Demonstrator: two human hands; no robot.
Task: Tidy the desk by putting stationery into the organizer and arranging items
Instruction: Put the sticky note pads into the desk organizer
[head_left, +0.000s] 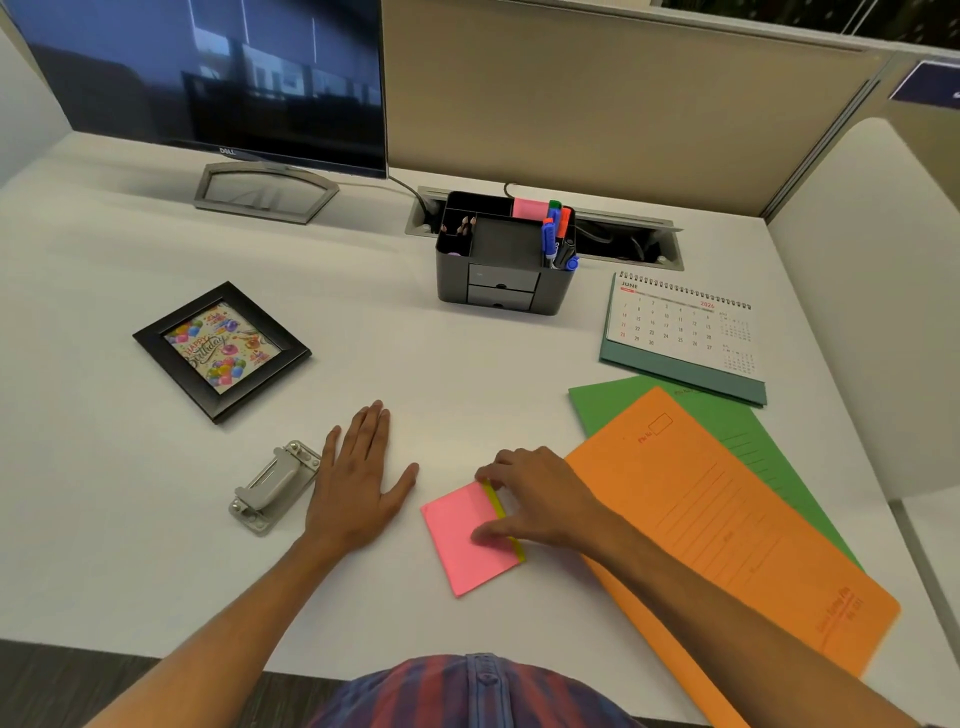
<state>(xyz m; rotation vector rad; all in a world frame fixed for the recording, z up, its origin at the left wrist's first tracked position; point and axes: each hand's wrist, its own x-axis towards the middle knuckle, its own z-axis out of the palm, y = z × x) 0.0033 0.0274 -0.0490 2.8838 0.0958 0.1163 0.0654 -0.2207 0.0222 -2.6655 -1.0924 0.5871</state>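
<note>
Across the white desk (363, 322), waiting at the back: organizer (505, 254). Nearer, lying flat with fingers spread for bracing: left hand (358, 483). Pinching the pink sticky-note pad (470, 535) by its edge, seemingly for lifting: right hand (540, 499).

Legible text, logged from the desk side:

- Black flat-panel monitor (208, 78): "DELL" in pale letters on the lower bezel, centre.
- White spiral-bound desk calendar on a teal card stand (680, 332): heading "JUNE" at top left, "2026" in red at top right of the grid, date numerals 1 to 30 in rows. Two small month grids at its right edge are too small to read.
- Black square picture frame (221, 351): card inside reads "HAPPY Birthday" among coloured balloons.
- Orange paper file folder (727, 530): red printed lines and wording, blurred, unreadable.
</note>
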